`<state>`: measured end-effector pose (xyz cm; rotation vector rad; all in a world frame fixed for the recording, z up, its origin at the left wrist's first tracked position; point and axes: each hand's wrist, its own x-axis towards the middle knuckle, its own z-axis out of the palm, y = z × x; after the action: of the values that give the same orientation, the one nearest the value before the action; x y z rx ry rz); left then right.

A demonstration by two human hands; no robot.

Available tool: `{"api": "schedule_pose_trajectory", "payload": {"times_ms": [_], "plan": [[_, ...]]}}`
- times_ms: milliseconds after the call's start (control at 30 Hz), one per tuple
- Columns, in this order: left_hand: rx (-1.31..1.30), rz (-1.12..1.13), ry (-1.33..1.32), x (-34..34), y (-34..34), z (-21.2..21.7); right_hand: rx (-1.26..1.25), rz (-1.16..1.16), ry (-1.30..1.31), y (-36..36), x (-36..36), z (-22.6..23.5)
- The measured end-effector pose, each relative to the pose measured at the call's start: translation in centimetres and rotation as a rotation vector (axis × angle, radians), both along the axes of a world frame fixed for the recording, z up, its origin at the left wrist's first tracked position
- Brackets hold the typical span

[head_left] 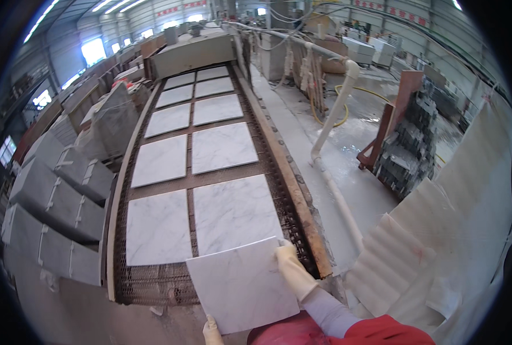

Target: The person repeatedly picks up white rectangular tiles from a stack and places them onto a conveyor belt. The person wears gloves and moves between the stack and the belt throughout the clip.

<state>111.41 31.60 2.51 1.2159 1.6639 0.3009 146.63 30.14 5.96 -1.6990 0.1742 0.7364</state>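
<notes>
A square white marble tile (241,284) with grey veins is held between my two gloved hands at the near end of a conveyor. My right hand (293,267), in a cream rubber glove, grips the tile's upper right edge. At its lower left edge my left hand (211,332), gloved alike, is closed on the tile; much of that hand falls outside the picture. The held tile slants over the near edge of a marble tile (233,213) lying on the conveyor belt (158,284). Beside that one lies another marble tile (158,227).
Two rows of tiles run up the belt to a grey machine housing (195,54). Strapped grey stacks (66,198) line the left side. Along the right run a metal rail (302,224) and a white pipe (333,109). Further right stand a rack of stone pieces (402,149) and pale corrugated sheeting (405,247).
</notes>
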Motion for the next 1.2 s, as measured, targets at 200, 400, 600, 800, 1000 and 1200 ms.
{"api": "schedule_pose_trajectory", "payload": {"times_ms": [200, 400, 600, 800, 1000, 1200], "plan": [[0.076, -0.005, 0.004, -0.8, 1.3, -0.9, 0.223, 0.199, -0.383, -7.9, -3.9, 4.1], [0.075, -0.043, -0.004, -1.6, 1.8, -1.9, -0.300, 0.362, -0.270, -17.0, -5.2, 2.2], [-0.210, 0.046, -0.234, -0.4, 2.0, 1.0, -0.033, 0.562, 0.363, -17.8, -8.4, -2.1], [-0.323, -0.163, -0.439, -2.7, 2.1, -0.2, 0.054, 0.491, 0.379, -15.7, -11.1, 0.0], [-0.273, -0.139, -0.441, -2.4, 2.0, -1.2, 0.140, 0.426, 0.254, -15.8, -11.8, -0.3], [-0.234, -0.112, -0.401, -3.0, 1.3, -1.8, 0.181, 0.400, 0.239, -17.7, -12.6, -3.1]]}}
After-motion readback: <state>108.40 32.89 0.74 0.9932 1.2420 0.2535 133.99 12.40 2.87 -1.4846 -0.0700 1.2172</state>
